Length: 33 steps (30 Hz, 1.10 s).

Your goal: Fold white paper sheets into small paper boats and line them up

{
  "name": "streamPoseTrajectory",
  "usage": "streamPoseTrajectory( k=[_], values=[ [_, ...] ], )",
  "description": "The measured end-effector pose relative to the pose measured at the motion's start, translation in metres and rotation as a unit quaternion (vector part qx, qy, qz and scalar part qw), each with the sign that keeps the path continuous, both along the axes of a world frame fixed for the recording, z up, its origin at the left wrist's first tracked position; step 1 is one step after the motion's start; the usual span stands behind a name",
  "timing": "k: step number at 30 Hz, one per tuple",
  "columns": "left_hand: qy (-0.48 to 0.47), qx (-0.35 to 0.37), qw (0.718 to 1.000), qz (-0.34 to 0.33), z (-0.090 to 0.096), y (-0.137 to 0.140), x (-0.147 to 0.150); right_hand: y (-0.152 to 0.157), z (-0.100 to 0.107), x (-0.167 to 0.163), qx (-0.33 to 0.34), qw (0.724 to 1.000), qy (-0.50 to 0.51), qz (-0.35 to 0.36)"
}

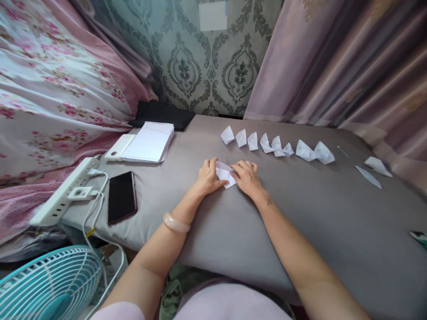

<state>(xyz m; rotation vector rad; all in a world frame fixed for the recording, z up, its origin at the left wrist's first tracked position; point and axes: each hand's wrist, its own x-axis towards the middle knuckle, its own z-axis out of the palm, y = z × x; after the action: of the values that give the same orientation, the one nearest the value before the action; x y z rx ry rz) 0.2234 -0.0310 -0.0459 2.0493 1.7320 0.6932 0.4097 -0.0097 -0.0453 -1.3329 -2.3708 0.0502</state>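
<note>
A small folded sheet of white paper (225,174) lies on the grey cloth between my two hands. My left hand (210,178) grips its left side, with the thumb pressed on the lower part. On the right side, my right hand (247,176) holds the upper edge between thumb and fingers. The paper has a crease down its middle and comes to a point at the bottom. Beyond my hands stands a row of several folded paper boats (252,141), stretching to the right. My fingers hide the paper's side corners.
At the left, a stack of white paper (148,142) rests on a white device (116,149). A phone (122,198), a power strip (63,195) with cables and a fan (50,284) are nearer. Paper pieces (376,166) lie far right, and a black cloth (163,114) lies behind.
</note>
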Motion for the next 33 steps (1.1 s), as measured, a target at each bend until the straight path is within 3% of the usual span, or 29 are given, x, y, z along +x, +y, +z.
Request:
streamPoseTrajectory(
  k=[10,24,29,33],
  values=[
    [0.058,-0.004,0.997,-0.059,-0.001,0.003,-0.004,-0.009,0.003,0.001,0.011,1.0,-0.016,-0.001],
    [0.04,-0.007,0.998,-0.046,0.009,-0.005,0.0,-0.006,-0.003,0.001,0.039,0.999,0.019,0.0],
    [0.032,0.028,0.997,-0.062,0.004,-0.002,-0.002,0.002,-0.004,-0.005,0.02,0.999,0.026,-0.024],
    [0.033,0.034,0.998,-0.051,0.001,0.005,-0.005,0.009,-0.004,-0.007,-0.033,0.998,0.037,-0.046]
  ],
)
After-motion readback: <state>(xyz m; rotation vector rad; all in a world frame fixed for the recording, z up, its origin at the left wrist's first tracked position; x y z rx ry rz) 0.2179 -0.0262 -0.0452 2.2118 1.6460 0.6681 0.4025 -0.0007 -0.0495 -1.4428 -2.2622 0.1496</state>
